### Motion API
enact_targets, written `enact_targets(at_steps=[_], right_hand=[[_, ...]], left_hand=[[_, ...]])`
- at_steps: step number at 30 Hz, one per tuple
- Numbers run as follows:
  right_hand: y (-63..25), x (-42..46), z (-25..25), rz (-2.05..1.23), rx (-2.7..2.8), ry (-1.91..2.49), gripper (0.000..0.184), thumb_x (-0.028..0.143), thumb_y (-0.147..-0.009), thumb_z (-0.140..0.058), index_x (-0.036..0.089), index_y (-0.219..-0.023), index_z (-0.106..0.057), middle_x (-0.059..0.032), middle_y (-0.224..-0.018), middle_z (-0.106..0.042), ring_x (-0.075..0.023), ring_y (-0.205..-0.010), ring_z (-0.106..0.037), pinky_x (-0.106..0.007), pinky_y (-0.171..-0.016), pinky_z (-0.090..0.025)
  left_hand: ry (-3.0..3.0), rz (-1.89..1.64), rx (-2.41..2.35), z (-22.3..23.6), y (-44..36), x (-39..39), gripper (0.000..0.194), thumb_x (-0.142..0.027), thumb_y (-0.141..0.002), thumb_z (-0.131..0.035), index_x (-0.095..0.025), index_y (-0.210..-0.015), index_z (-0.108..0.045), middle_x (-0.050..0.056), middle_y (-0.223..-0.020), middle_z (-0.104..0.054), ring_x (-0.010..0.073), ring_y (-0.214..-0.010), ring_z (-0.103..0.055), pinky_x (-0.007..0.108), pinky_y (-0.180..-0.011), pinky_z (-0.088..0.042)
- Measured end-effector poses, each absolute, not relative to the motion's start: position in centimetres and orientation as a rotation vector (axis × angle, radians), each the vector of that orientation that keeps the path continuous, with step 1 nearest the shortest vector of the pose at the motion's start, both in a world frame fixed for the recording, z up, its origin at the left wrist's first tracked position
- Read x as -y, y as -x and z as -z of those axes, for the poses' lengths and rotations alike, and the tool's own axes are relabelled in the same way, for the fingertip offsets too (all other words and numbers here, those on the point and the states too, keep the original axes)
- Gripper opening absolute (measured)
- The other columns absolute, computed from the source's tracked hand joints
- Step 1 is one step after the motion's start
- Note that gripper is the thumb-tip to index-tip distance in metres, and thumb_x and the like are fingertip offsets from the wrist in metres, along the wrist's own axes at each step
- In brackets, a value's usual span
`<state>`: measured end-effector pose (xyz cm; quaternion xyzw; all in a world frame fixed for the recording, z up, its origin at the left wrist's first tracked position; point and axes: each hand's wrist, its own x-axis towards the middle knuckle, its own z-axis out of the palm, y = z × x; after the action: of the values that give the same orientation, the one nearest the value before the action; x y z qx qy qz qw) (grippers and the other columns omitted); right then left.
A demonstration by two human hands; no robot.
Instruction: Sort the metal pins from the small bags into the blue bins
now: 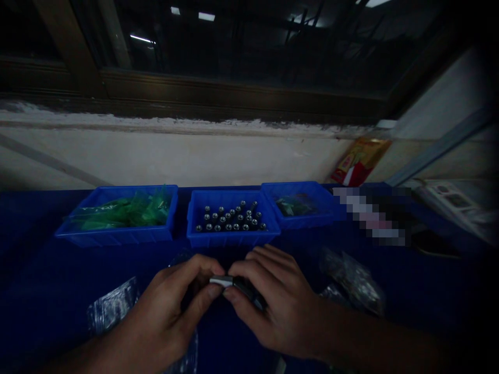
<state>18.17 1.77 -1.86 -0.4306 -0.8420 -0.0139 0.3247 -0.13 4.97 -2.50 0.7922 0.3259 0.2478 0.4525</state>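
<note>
My left hand (183, 301) and my right hand (275, 296) meet above the blue table, in front of the middle bin. Between them is a small dark cylinder with a silvery-white end (221, 281). My left thumb and forefinger pinch at the pale end. My right fingers close round the dark body, which they partly hide. Just beyond, a blue bin (234, 240) holds several dark cylinders (228, 227) standing upright with shiny metal ring tops. I cannot make out what kind of part they are.
At the left, a blue bin (117, 238) holds green plastic bags (132, 210); a third bin (307, 221) at the right holds small dark items. Clear plastic bags (113, 306) lie beside both hands. A red-and-gold packet (360, 161) leans on the wall.
</note>
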Motion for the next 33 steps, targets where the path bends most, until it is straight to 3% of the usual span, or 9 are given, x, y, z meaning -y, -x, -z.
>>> enact_targets(at_steps=[4,9,12,15,20,25,29,33], right_hand=[[-18.2,-1.7,1.8,0.084,2.181,1.101,0.022,0.028,-0.076,-0.056,0.014,-0.093,-0.051,0.0003,-0.067,-0.058,-0.0123,-0.061,-0.054,-0.029,-0.062,-0.041],[-18.2,-1.5,1.9,0.103,2.212,1.036,0.007,0.020,-0.079,-0.051,0.016,-0.084,-0.054,0.0010,-0.063,-0.056,-0.0105,-0.057,-0.051,-0.026,-0.058,-0.041],[-18.1,-1.4,1.8,0.024,2.164,1.041,0.008,0.021,-0.081,-0.050,0.015,-0.084,-0.055,0.0008,-0.062,-0.058,-0.0104,-0.055,-0.051,-0.026,-0.057,-0.042],[-18.0,-1.3,1.7,-0.017,2.114,1.071,0.007,0.021,-0.080,-0.050,0.016,-0.081,-0.055,0.0007,-0.063,-0.060,-0.0103,-0.055,-0.051,-0.027,-0.058,-0.043],[-18.0,-1.2,1.8,-0.029,2.100,1.077,0.011,0.025,-0.081,-0.050,0.016,-0.078,-0.054,0.0016,-0.060,-0.059,-0.0102,-0.055,-0.052,-0.027,-0.058,-0.043],[-18.0,-1.1,1.7,0.030,2.105,1.053,0.023,0.029,-0.075,-0.057,0.015,-0.092,-0.051,0.0008,-0.066,-0.059,-0.0121,-0.059,-0.056,-0.028,-0.058,-0.044],[-17.9,-1.0,1.6,0.064,2.100,1.029,0.015,0.019,-0.075,-0.056,0.016,-0.090,-0.051,0.0016,-0.066,-0.060,-0.0105,-0.058,-0.055,-0.026,-0.060,-0.044],[-18.0,-1.0,1.7,0.057,2.120,1.009,0.009,0.019,-0.077,-0.054,0.015,-0.085,-0.053,0.0009,-0.063,-0.059,-0.0100,-0.056,-0.052,-0.026,-0.057,-0.042]], left_hand=[[-2.022,-0.615,-0.795,2.4,0.1,-5.3,0.016,-0.023,-0.089,-0.040,-0.018,-0.089,-0.055,-0.001,-0.076,-0.059,0.0108,-0.068,-0.054,0.020,-0.060,-0.043],[-2.053,-0.559,-0.782,1.8,0.2,-5.0,0.024,-0.024,-0.090,-0.036,-0.016,-0.075,-0.053,-0.002,-0.063,-0.053,0.0090,-0.057,-0.049,0.020,-0.053,-0.038],[-2.004,-0.572,-0.729,1.8,0.3,-4.8,0.013,-0.025,-0.087,-0.042,-0.017,-0.088,-0.051,-0.001,-0.070,-0.054,0.0099,-0.060,-0.049,0.020,-0.054,-0.040],[-1.927,-0.642,-0.736,2.2,0.4,-4.6,0.014,-0.025,-0.085,-0.046,-0.018,-0.097,-0.046,-0.001,-0.072,-0.054,0.0100,-0.060,-0.049,0.019,-0.052,-0.041],[-1.971,-0.664,-0.787,2.3,0.3,-4.7,0.009,-0.024,-0.085,-0.047,-0.017,-0.085,-0.052,-0.002,-0.065,-0.052,0.0090,-0.056,-0.048,0.018,-0.050,-0.039],[-1.988,-0.659,-0.794,1.6,0.2,-4.9,0.019,-0.026,-0.087,-0.042,-0.016,-0.077,-0.055,-0.002,-0.066,-0.055,0.0095,-0.060,-0.051,0.019,-0.054,-0.040],[-2.028,-0.653,-0.770,1.4,0.3,-4.9,0.026,-0.026,-0.089,-0.039,-0.016,-0.071,-0.054,-0.002,-0.062,-0.053,0.0085,-0.057,-0.049,0.018,-0.053,-0.038],[-2.038,-0.638,-0.726,1.5,0.4,-4.8,0.026,-0.025,-0.089,-0.039,-0.015,-0.070,-0.053,-0.002,-0.062,-0.052,0.0088,-0.058,-0.050,0.019,-0.054,-0.038]])
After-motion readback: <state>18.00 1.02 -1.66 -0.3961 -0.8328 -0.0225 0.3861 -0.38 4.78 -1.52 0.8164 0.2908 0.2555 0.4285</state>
